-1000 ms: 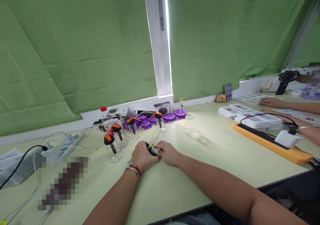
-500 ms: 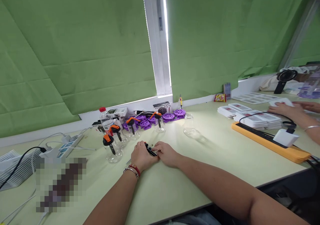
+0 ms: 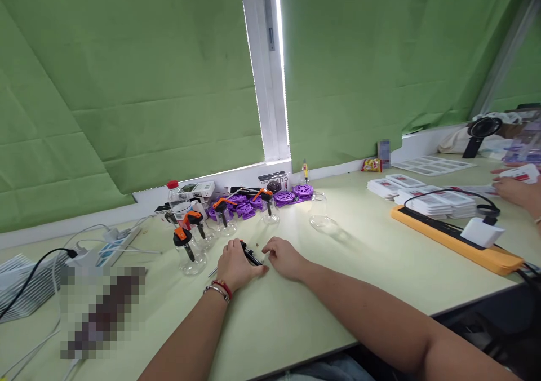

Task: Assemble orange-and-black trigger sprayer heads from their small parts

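My left hand (image 3: 236,265) is closed around a slim black part (image 3: 252,255) with a bit of orange at its upper end, low over the table. A thin metal rod (image 3: 212,272) shows beside that hand, partly hidden by it. Just right of the black part, apart from it, my right hand (image 3: 285,258) has thumb and forefinger pinched together. Whatever they hold is too small to make out. Beyond my hands stand several clear glass bottles (image 3: 193,265) with black and orange tops. One glass bottle (image 3: 319,217) without a top stands to the right.
Purple plastic parts (image 3: 244,209), a red-capped bottle (image 3: 172,194) and boxes (image 3: 274,179) line the wall. An orange power strip (image 3: 452,240) and card stacks (image 3: 439,202) lie right, near another person's hand (image 3: 515,188) holding a card. Cables and a white power strip (image 3: 122,246) lie left.
My right hand has drawn slightly away from the black part, which stays in my left hand. My left hand shifted slightly left. The other person's hands moved right with a card.
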The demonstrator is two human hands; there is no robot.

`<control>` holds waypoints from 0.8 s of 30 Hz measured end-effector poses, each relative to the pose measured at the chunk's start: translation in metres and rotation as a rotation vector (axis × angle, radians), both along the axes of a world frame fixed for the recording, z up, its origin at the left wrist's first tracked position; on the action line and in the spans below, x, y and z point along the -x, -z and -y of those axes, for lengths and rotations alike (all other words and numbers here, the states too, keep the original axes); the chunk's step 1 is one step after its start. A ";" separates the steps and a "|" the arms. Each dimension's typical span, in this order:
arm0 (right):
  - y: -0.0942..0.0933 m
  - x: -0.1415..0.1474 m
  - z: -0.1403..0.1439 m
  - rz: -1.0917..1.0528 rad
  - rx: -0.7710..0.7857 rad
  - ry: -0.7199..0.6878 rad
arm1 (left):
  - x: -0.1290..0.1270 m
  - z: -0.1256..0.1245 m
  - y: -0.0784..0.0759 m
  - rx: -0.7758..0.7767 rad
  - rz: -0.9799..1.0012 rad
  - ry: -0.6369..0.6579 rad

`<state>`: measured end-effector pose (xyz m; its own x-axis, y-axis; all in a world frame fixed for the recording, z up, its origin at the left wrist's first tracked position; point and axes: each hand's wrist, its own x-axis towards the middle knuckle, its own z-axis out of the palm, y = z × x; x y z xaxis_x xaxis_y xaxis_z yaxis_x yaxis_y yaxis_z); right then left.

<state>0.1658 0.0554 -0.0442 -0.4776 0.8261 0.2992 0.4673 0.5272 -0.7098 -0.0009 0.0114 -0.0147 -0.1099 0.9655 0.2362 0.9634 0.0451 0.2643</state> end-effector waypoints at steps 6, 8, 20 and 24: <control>-0.009 -0.011 0.006 0.156 -0.147 -0.214 | 0.006 0.002 -0.001 0.051 -0.011 0.018; -0.010 -0.009 0.008 0.261 -0.232 -0.223 | 0.008 0.002 -0.001 0.074 -0.022 0.015; -0.009 0.003 0.006 0.287 -0.211 -0.009 | 0.003 0.009 -0.004 0.117 -0.046 0.020; -0.011 0.004 0.011 0.217 -0.010 -0.066 | -0.002 0.011 -0.003 0.089 -0.077 0.011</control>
